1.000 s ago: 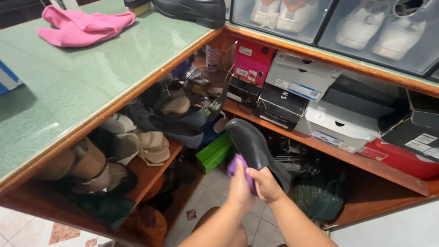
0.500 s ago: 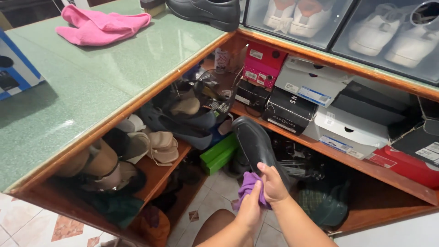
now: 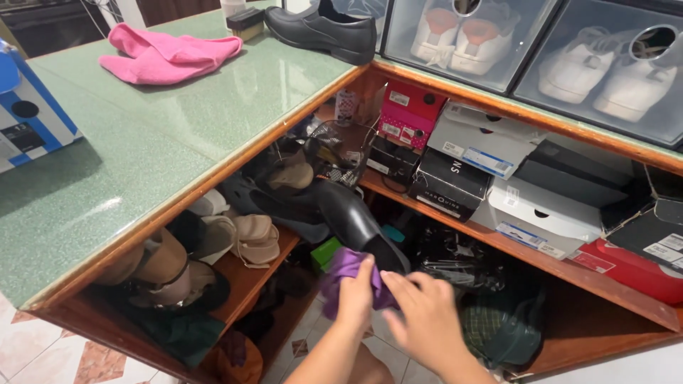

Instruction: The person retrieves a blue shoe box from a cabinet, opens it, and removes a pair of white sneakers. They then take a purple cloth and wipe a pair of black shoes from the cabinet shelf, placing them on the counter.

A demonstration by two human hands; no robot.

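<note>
Low in frame, left hand [image 3: 356, 295] presses purple cloth [image 3: 345, 270] on black shoe [image 3: 352, 220]; right hand [image 3: 427, 313], fingers spread and blurred, barely steadies its heel, so it could slip.

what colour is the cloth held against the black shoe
Purple. The cloth shows best in the head view, bunched under the left hand against the black shoe.

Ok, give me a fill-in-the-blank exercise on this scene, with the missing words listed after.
1. The left hand presses a ___ cloth against the black shoe.
2. The towel lying on the green counter is ___.
3. The clear boxes above the shelf hold ___ sneakers.
4. The right hand is at the shoe's ___ end.

Missing words: purple; pink; white; heel
</note>
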